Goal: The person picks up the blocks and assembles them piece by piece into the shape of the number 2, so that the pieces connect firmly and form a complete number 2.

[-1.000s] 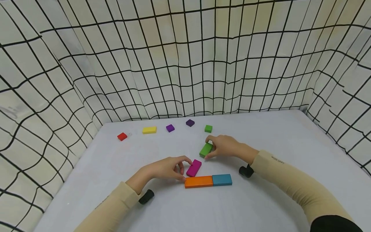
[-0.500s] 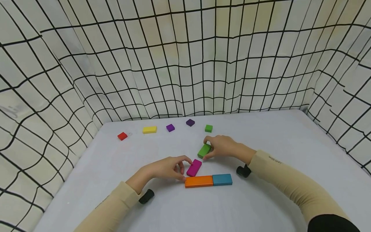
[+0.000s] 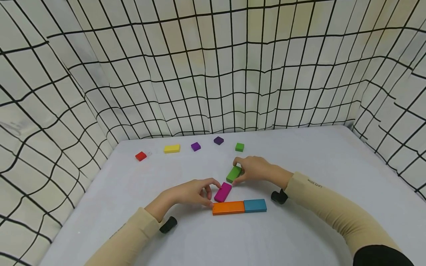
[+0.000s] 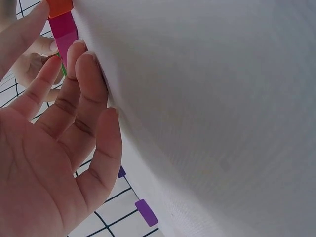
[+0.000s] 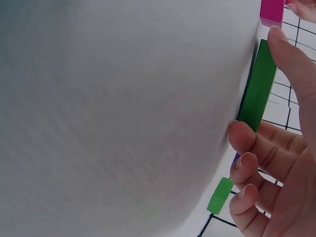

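Observation:
In the head view my right hand (image 3: 254, 170) pinches a long green block (image 3: 234, 174) end to end, thumb at the near end and index finger at the far end. The right wrist view shows that green block (image 5: 259, 86) just short of a magenta block (image 5: 271, 12). My left hand (image 3: 188, 193) rests beside the magenta block (image 3: 222, 193), its index fingertip at the block's side and its thumb tip at the left end of an orange block (image 3: 228, 208). End to end with the orange one lies a blue block (image 3: 255, 205).
Along the back of the white table (image 3: 316, 155) lie a red block (image 3: 141, 156), a yellow block (image 3: 171, 149), a purple block (image 3: 195, 146), a dark purple block (image 3: 218, 140) and a small green block (image 3: 239, 147). Black netting (image 3: 213, 77) rises behind and at both sides.
My right hand has shifted slightly left with the long green block, bringing it closer to the magenta block. The left hand and the other blocks have stayed put.

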